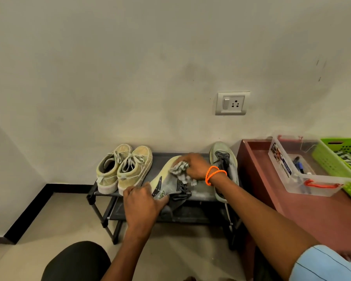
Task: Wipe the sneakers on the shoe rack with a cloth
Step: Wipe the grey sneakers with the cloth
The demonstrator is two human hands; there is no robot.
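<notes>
1. Here, at the middle of the low black two-tier shoe rack: grey sneaker with pale yellow-green sole, tipped on its side on the top shelf, sole turned toward the left end of the rack, toe toward the wall, dark laces trailing over the front edge.
2. Left hand at the rack's front edge, fingers and thumb curled round the heel end of that tipped sneaker, gripping it.
3. Right hand above the rack's top shelf, fingers closed round a crumpled grey-and-white checked cloth, pressed against the sneaker's upper near the toe.
4. Two orange cord bracelets on the right wrist.
5. At the rack's right end: matching grey sneaker, upright on its sole, toe toward the wall, partly hidden behind the right forearm.
6. At the rack's left end: pair of faded beige lace-up canvas sneakers, side by side and touching, heels toward the front.
7. Just right of the rack: reddish-brown wooden table, carrying a clear plastic box with orange handles and, beside it, a bright green perforated plastic basket.
8. On the wall above the rack's right half: white switch-and-socket plate.
9. Under the rack: pale tiled floor; black skirting running off to the left.
</notes>
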